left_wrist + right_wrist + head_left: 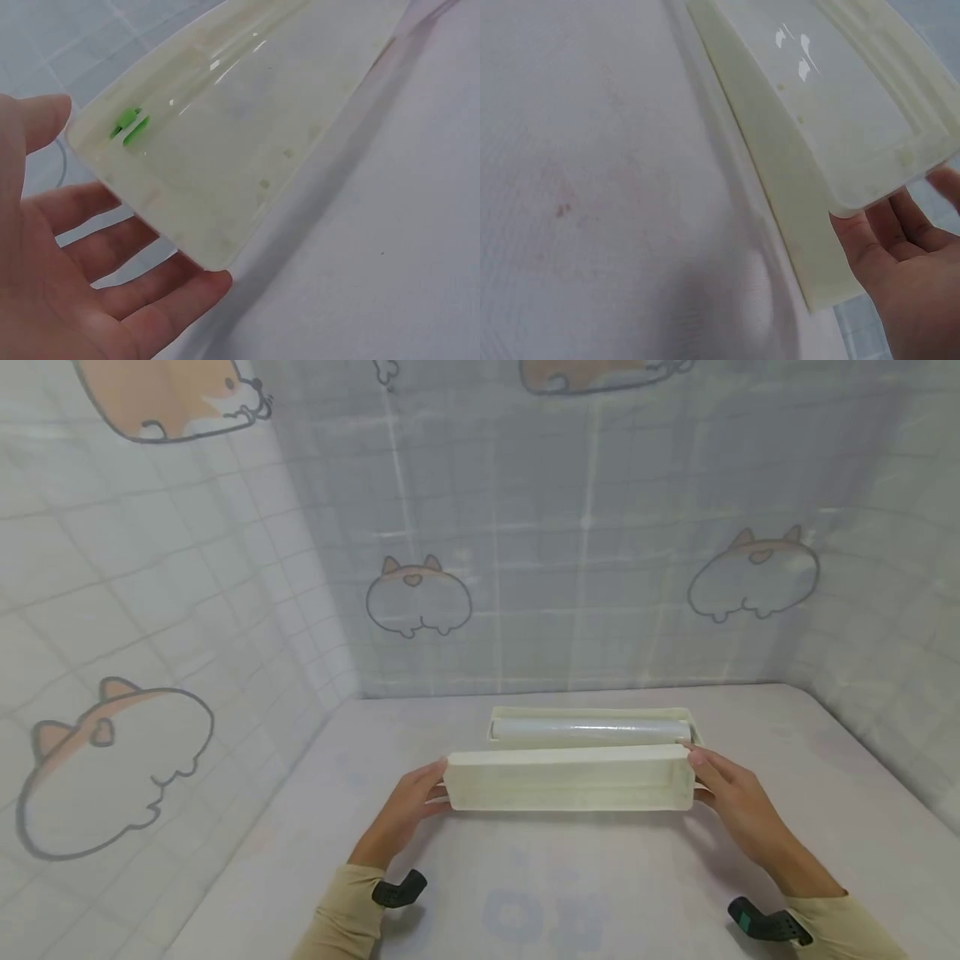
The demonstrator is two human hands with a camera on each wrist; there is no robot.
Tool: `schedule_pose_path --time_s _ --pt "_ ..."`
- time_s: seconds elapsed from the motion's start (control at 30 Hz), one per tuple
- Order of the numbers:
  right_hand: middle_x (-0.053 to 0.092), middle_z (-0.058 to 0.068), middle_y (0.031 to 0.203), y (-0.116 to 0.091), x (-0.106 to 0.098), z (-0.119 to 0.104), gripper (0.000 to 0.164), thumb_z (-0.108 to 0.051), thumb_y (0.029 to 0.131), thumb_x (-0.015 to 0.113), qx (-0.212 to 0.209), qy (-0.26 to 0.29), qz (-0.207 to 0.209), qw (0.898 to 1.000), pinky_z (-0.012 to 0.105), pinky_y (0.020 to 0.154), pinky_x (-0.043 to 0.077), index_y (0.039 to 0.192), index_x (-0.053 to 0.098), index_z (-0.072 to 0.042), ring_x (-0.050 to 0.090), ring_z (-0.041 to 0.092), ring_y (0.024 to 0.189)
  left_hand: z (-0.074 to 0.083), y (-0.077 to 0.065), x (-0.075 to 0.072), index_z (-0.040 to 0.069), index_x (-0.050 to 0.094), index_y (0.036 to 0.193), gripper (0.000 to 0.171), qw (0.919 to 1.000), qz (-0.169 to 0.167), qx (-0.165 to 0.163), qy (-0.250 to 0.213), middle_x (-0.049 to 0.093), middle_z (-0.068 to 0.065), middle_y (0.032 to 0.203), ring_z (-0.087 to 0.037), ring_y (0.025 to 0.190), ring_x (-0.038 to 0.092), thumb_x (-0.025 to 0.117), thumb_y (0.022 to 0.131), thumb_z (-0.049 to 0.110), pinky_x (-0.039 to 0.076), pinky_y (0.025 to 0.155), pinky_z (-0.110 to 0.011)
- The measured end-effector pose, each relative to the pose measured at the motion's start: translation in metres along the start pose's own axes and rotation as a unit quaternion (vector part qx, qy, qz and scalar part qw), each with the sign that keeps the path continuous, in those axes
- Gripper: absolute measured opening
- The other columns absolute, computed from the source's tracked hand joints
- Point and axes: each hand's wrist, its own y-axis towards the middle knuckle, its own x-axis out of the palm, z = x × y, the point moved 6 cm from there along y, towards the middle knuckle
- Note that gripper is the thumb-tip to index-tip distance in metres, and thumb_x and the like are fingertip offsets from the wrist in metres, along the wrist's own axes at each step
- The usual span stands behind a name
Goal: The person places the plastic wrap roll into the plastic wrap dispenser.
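Observation:
Both hands hold a long cream plastic lid (570, 783) level across the middle of the head view. The left hand (405, 802) grips its left end, thumb above and fingertips below. At the opposite end the right hand (738, 797) pinches the corner the same way. Behind the lid lies a matching long box (592, 712) with a roll of cling film (592, 729) in it; the lid hides its front. A small green clip (127, 118) shows on the lid's hollow inside in the left wrist view. The right wrist view has the lid overlapping the box's front wall (780, 187).
A pale cloth (510, 860) with faint blue print covers the table. Grid-patterned fabric walls (525, 527) with cartoon dogs enclose it at the back, left and right. Dark straps (400, 889) sit at both wrists.

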Motion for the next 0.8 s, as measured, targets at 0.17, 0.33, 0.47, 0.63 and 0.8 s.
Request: schedule_pose_path --time_s 0.17,0.33,0.47,0.63,0.8 --pt "0.044 0.026 0.145 0.001 -0.0035 0.0009 0.066 -0.042 0.109 0.038 0.012 -0.011 0.009 1.0 0.014 0.088 0.049 0.146 0.038 0.012 0.052 -0.003 0.112 0.0042 0.0016 0.004 -0.003 0.052 0.14 0.073 0.9998 0.006 0.021 0.002 0.061 -0.019 0.13 -0.033 0.114 0.063 0.059 0.097 0.055 0.055 0.092 -0.045" --pt "0.043 0.024 0.145 0.0005 -0.004 0.005 0.062 -0.038 0.11 0.037 0.011 0.011 -0.002 1.0 0.019 0.09 0.051 0.146 0.038 0.013 0.055 -0.001 0.113 0.0025 0.0012 0.005 0.0 0.054 0.14 0.067 0.9991 0.021 0.037 0.006 0.062 -0.017 0.129 -0.031 0.111 0.065 0.061 0.097 0.051 0.056 0.089 -0.044" --pt "0.041 0.026 0.147 0.0009 -0.0049 0.0062 0.063 -0.039 0.11 0.035 0.015 -0.001 -0.02 1.0 0.026 0.089 0.054 0.15 0.034 0.009 0.055 -0.001 0.113 0.003 0.0004 0.0046 0.001 0.058 0.137 0.062 0.9977 0.034 0.059 0.0 0.063 -0.017 0.128 -0.031 0.111 0.065 0.063 0.097 0.048 0.056 0.09 -0.044" --pt "0.038 0.029 0.149 0.0026 -0.008 0.0073 0.064 -0.04 0.11 0.035 0.025 -0.002 -0.034 0.999 0.034 0.09 0.055 0.154 0.028 0.006 0.056 0.002 0.114 0.0063 0.0009 0.007 0.001 0.057 0.139 0.062 0.9956 0.033 0.087 -0.012 0.06 -0.017 0.133 -0.032 0.119 0.061 0.064 0.096 0.046 0.053 0.095 -0.045" --pt "0.035 0.029 0.151 0.0033 -0.0098 0.0061 0.063 -0.036 0.11 0.037 0.0 -0.003 -0.03 1.0 0.032 0.091 0.055 0.153 0.028 0.008 0.055 -0.005 0.111 0.0086 -0.0004 0.0087 0.003 0.053 0.143 0.063 0.9951 0.023 0.091 -0.032 0.055 -0.015 0.141 -0.031 0.126 0.056 0.065 0.097 0.043 0.049 0.101 -0.043"
